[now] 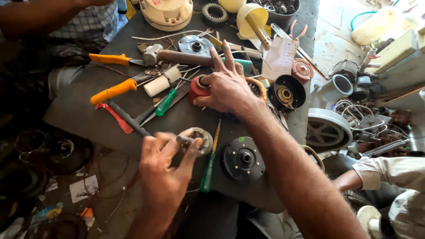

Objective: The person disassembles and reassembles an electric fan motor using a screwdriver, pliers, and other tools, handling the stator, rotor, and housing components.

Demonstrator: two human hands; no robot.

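Hazard: small metal part may slip from grip at the crowded bench edge.

The left hand [166, 170] pinches a round grey metal bearing-like part [200, 140] on its short shaft, near the dark worktop's [84, 110] front edge; a slip could send it floorward. The right hand [226, 86] grasps a red cylindrical spool [198, 90], two fingers raised.

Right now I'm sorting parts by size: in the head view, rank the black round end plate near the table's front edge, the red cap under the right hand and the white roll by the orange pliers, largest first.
1. Black round end plate, though it lies nearest the camera.
2. Red cap and white roll: look alike; the right hand hides part of the cap.
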